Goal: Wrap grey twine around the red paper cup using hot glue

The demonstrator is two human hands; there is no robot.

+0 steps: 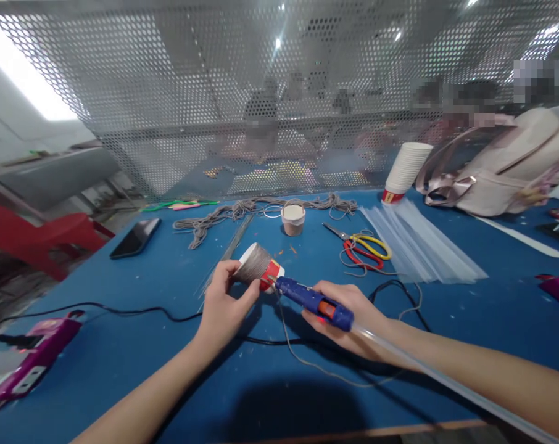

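My left hand (227, 303) grips a paper cup (255, 264), tilted on its side above the table. Grey cord is wound round much of the cup, and a red printed band shows near its base. In my right hand (348, 308) is a blue hot glue gun (307, 297), its nozzle at the red part of the cup. A long clear glue stick (427, 367) sticks out of the gun's back end. From the cup a loose grey cord (302, 359) trails down and curves to the right across the table.
Beyond the cup stand a small cord-wrapped cup (293, 221) and a heap of grey cord (233, 211). Scissors (360, 243), clear plastic strips (418, 243) and stacked paper cups (408, 166) lie rightward. Leftward are a phone (136, 238) and a purple power strip (39, 351) with a black cable.
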